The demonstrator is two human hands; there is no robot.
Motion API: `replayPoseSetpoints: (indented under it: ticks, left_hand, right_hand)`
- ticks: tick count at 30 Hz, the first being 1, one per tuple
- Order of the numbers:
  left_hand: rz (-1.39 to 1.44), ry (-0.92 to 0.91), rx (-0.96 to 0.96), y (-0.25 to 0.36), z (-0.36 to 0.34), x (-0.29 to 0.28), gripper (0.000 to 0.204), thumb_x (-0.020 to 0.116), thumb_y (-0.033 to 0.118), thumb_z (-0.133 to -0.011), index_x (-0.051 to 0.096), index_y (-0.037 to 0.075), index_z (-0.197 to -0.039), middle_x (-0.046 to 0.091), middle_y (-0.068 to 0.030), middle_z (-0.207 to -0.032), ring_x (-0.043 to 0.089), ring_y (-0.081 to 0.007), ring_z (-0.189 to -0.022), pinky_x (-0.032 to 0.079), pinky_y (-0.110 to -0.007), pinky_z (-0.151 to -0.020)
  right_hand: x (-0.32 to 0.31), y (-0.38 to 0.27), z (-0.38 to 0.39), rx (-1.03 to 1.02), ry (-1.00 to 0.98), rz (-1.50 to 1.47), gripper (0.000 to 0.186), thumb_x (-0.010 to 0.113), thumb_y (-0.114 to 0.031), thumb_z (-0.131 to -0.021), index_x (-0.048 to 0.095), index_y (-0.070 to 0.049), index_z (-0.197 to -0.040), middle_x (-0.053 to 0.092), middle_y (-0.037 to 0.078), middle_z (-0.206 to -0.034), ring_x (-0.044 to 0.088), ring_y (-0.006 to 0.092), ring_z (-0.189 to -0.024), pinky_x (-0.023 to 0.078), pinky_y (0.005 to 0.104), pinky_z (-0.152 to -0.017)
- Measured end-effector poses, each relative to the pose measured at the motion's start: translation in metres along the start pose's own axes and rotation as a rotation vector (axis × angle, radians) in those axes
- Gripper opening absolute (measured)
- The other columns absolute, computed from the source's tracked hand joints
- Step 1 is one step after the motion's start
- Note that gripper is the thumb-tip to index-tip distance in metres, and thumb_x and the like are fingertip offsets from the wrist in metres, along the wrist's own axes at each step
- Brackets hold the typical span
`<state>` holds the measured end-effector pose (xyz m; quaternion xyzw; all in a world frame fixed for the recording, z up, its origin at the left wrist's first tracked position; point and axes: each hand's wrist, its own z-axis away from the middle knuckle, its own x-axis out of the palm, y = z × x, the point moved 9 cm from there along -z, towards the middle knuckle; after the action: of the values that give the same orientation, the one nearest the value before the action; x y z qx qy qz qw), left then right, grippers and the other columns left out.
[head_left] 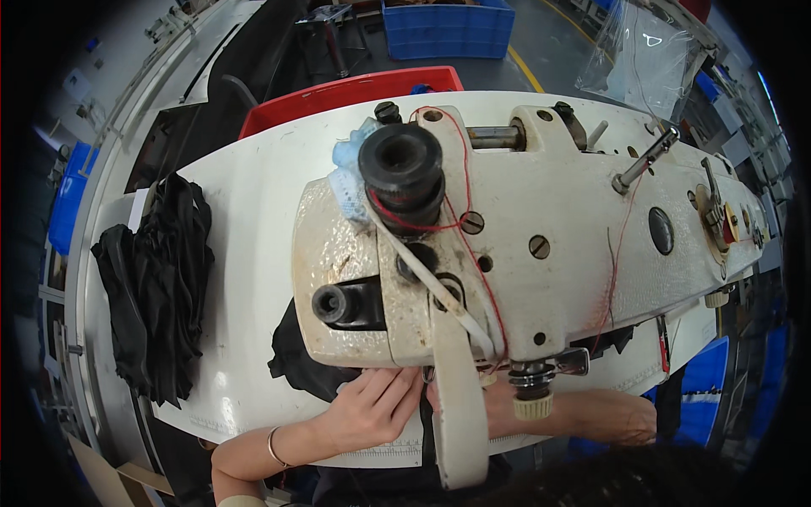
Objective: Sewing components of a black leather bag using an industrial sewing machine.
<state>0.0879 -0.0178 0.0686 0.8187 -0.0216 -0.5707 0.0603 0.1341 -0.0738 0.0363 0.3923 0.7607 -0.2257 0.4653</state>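
Evidently, the piece of soft-looking matte black cloth [304, 365] lies on the glossy white tabletop [245, 253] in the lower middle of the frame, partly hidden beneath the left end of the cream-coloured metal sewing machine head [541, 296]. The person's left grip [372, 412] is at its near side, with the fingers bent and drawn close together and their tips down by the cloth, at the machine's lower edge. Whether they pinch the cloth or merely press it cannot be told, since the tips are partly hidden. The right grip [500, 407] is mostly behind the long off-white strap-like part [462, 406] and the machine's fittings; how far open it is, and what it has hold of, cannot be told.

The cloth looks thin, light and limp, and would probably fold or pucker rather than break. It seems best held flat, by its near edge, with gentle pressure from several fingertips; a single pinch would likely bunch it, and fingers would do well to keep clear of the machine's underside.

At the left of the frame, a bulky heap of crumpled black fabric [160, 296] rests on the tabletop, well apart from both hands.
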Motion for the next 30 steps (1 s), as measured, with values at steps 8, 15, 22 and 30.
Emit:
replayPoseSetpoints:
  ticks: [8, 15, 22, 30]
  left_hand:
    - [0.032, -0.021, 0.012, 0.0, -0.003, 0.001, 0.034, 0.058, 0.007, -0.061, 0.062, -0.007, -0.091, 0.059, -0.0162, -0.1, 0.057, -0.0245, -0.088, 0.049, -0.03, -0.073]
    - [-0.01, -0.033, 0.03, 0.0, 0.001, 0.005, 0.027, 0.059, 0.007, -0.065, 0.064, -0.003, -0.09, 0.06, -0.0125, -0.095, 0.058, -0.0239, -0.088, 0.049, -0.029, -0.073]
    - [0.229, 0.018, -0.087, -0.041, -0.006, 0.021, 0.032, 0.062, 0.007, -0.067, 0.063, -0.001, -0.098, 0.061, -0.0153, -0.093, 0.06, -0.0313, -0.086, 0.049, -0.04, -0.075]
    - [0.263, 0.041, -0.263, -0.065, -0.012, 0.004, 0.02, 0.063, 0.006, -0.067, 0.062, 0.003, -0.087, 0.06, -0.0131, -0.082, 0.059, -0.0304, -0.074, 0.045, -0.037, -0.072]
  right_hand:
    - [-0.014, -0.001, -0.003, -0.085, 0.005, 0.064, 0.015, 0.054, -0.017, -0.063, 0.059, -0.005, -0.07, 0.05, 0.004, -0.075, 0.056, 0.0187, -0.074, 0.046, 0.043, -0.085]
    - [-0.003, -0.003, 0.002, -0.048, -0.049, -0.007, 0.007, 0.053, -0.011, -0.067, 0.057, -0.006, -0.069, 0.05, 0.003, -0.077, 0.056, 0.0177, -0.069, 0.046, 0.0455, -0.085]
    - [0.05, 0.062, 0.019, 0.703, -0.216, -0.826, 0.017, 0.06, -0.013, -0.071, 0.061, -0.006, -0.087, 0.06, 0.009, -0.078, 0.061, 0.0226, -0.072, 0.049, 0.0354, -0.076]
    - [0.002, 0.037, -0.008, 0.116, 0.021, -0.067, 0.034, 0.059, -0.009, -0.069, 0.062, -0.005, -0.103, 0.059, 0.0, -0.085, 0.059, 0.0151, -0.075, 0.048, 0.0267, -0.065]
